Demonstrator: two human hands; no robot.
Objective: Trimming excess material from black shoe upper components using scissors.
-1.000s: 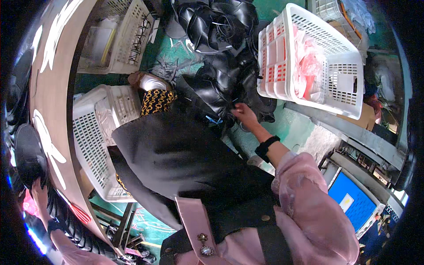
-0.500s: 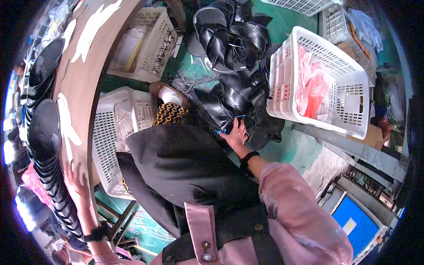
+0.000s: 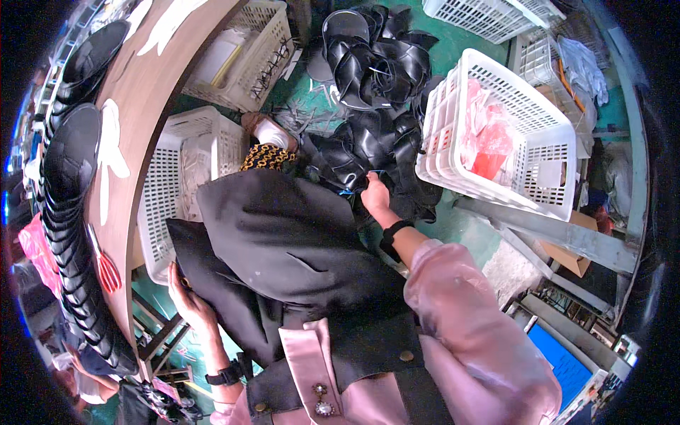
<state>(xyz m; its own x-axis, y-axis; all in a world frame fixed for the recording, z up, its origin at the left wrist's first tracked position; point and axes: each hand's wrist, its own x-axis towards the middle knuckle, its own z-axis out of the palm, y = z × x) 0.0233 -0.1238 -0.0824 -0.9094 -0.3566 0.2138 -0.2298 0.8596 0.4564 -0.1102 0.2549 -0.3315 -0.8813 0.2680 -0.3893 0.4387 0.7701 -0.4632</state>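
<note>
My right hand (image 3: 376,197) is closed at the near end of a bundle of black shoe uppers (image 3: 340,167), beside a blue tie (image 3: 346,192). Its fingertips are partly hidden, so the exact grip is unclear. More glossy black pieces with crossed bands (image 3: 382,74) are heaped on the floor beyond. My left hand (image 3: 193,303) is open, fingers stretched, between the dark apron (image 3: 283,234) on my lap and the near corner of a white basket (image 3: 157,244). On the tabletop (image 3: 145,92) to the left lies a red-handled tool (image 3: 106,273), apparently scissors.
A long stack of black shoe parts (image 3: 71,149) lines the table beside white cut-out pieces (image 3: 111,152). At right, a white crate (image 3: 510,78) holds pink plastic bags (image 3: 489,138), above a metal frame (image 3: 552,230). Another basket (image 3: 273,64) stands ahead; a blue panel (image 3: 549,368) shows lower right.
My left hand has left the table edge and come down beside the apron; the red-handled tool now shows there. My right hand's spread fingers have closed at the bundle. The view has shifted slightly.
</note>
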